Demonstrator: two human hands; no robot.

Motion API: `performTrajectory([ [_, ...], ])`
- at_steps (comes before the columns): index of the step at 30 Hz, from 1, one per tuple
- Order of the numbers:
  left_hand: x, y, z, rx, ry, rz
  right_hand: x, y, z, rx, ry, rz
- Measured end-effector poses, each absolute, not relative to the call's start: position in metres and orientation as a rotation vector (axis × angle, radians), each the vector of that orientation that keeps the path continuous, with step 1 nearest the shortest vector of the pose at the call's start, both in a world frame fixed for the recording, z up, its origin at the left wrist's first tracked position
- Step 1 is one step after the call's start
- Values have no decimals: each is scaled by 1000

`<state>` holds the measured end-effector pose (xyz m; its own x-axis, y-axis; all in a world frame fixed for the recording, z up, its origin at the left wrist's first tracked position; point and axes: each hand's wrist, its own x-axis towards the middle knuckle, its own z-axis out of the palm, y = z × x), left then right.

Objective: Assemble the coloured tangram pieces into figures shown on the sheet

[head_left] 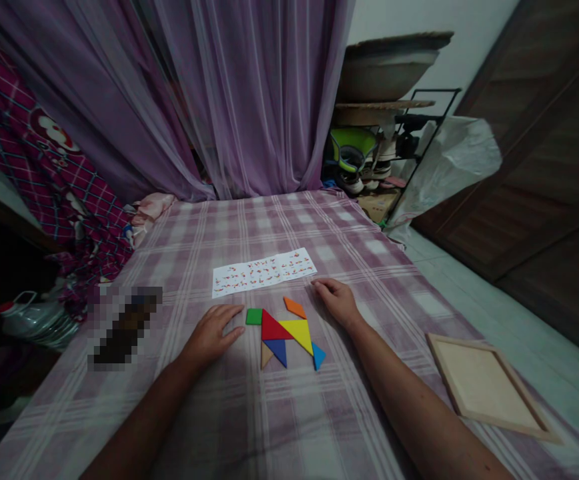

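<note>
Coloured tangram pieces lie joined in a figure on a purple checked cloth: a green square, a red triangle, a yellow triangle, an orange piece, a blue triangle, a tan triangle and a small blue triangle. My left hand rests flat just left of the green square, fingers apart. My right hand rests palm down just right of the orange piece. Neither holds anything. A white sheet of printed figures lies behind the pieces.
An empty wooden tray sits at the cloth's right edge. A blurred dark object lies to the left. Purple curtains hang behind. A rack with shoes and a white bag stands at the back right. Tiled floor runs along the right.
</note>
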<state>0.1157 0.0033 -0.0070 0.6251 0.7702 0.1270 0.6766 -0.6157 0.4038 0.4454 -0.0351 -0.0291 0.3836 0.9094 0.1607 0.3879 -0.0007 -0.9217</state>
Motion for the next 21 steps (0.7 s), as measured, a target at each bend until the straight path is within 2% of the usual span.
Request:
performTrajectory([
  [11,60,-34,-29,2620,1214,600,449,-80,-14,-1504,-1081,826],
  [21,46,-63,-33,2613,1319,734,441,-150,-16,-1580,-1194,651],
])
